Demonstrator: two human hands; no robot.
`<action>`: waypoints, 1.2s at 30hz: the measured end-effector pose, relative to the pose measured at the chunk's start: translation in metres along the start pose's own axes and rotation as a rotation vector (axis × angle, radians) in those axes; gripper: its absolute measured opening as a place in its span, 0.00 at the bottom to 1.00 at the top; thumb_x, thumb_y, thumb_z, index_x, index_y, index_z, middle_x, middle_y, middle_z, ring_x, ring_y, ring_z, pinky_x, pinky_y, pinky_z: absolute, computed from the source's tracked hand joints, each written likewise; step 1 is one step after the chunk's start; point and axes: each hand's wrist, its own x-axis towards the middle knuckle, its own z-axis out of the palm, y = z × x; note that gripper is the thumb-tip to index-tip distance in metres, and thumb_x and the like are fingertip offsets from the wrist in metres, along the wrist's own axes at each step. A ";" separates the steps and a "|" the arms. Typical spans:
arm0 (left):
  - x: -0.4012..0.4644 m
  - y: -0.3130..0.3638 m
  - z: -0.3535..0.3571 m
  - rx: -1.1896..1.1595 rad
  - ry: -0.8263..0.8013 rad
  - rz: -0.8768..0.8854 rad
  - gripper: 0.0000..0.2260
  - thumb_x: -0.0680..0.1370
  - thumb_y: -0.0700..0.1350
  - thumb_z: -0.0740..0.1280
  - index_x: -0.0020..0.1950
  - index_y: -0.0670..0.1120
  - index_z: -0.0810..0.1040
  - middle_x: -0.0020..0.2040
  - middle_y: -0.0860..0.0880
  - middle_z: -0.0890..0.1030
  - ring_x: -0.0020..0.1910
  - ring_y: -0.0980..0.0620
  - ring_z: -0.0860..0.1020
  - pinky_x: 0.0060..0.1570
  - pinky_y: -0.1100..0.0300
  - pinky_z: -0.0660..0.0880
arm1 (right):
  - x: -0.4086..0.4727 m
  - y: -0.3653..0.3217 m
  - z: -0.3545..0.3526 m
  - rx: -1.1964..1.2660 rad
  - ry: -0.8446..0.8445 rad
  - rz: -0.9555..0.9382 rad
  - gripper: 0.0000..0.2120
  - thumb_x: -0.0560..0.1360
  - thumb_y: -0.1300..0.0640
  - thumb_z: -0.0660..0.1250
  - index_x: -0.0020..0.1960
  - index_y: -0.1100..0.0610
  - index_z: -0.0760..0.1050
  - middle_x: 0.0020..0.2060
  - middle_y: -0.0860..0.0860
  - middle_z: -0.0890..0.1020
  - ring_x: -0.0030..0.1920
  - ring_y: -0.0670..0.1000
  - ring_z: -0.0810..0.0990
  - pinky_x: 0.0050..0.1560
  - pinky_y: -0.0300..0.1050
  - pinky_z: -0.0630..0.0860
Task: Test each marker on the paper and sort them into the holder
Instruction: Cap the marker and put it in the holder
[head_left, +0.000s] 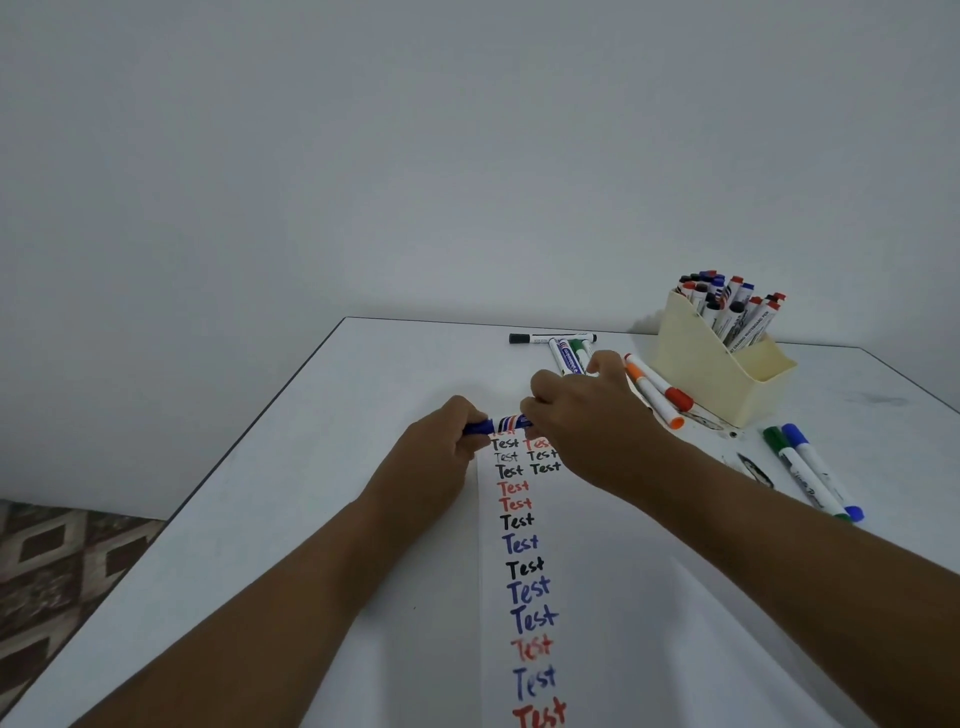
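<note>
A blue marker (503, 424) lies crosswise between both hands above the top of the white paper (597, 597). My left hand (441, 447) grips its blue cap end. My right hand (582, 421) grips the barrel end. The paper carries a column of "Test" words in black, red and blue. A cream holder (727, 379) at the back right is packed with several markers in its rear compartment. Loose markers lie beyond my hands: a black one (550, 338), a blue one (565, 357) and a green one (581, 351).
Red (658, 382) and orange (655, 397) markers lie left of the holder. Green (802, 470) and blue (823, 470) markers rest on the table at right. The table's left edge (208, 483) runs diagonally, with patterned floor (52, 561) beyond. A plain wall stands behind.
</note>
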 end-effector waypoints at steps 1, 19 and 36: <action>0.000 0.001 0.001 0.006 -0.004 0.002 0.02 0.83 0.46 0.61 0.53 0.49 0.71 0.47 0.58 0.76 0.43 0.57 0.77 0.38 0.73 0.72 | 0.001 0.000 -0.001 -0.007 -0.009 -0.005 0.06 0.74 0.54 0.74 0.47 0.54 0.78 0.38 0.49 0.66 0.32 0.49 0.72 0.50 0.54 0.65; -0.002 0.005 0.004 -0.001 0.041 0.127 0.20 0.78 0.55 0.70 0.67 0.52 0.69 0.57 0.57 0.80 0.49 0.58 0.78 0.47 0.72 0.73 | -0.022 0.008 0.016 0.100 0.254 0.171 0.09 0.78 0.46 0.67 0.48 0.50 0.82 0.41 0.46 0.79 0.42 0.51 0.75 0.51 0.55 0.67; 0.014 -0.009 0.014 0.489 -0.384 0.067 0.45 0.71 0.79 0.50 0.81 0.54 0.52 0.81 0.52 0.50 0.80 0.54 0.48 0.78 0.51 0.49 | -0.036 -0.012 0.008 2.004 0.339 1.051 0.12 0.71 0.64 0.75 0.53 0.64 0.78 0.48 0.61 0.86 0.48 0.59 0.87 0.51 0.52 0.84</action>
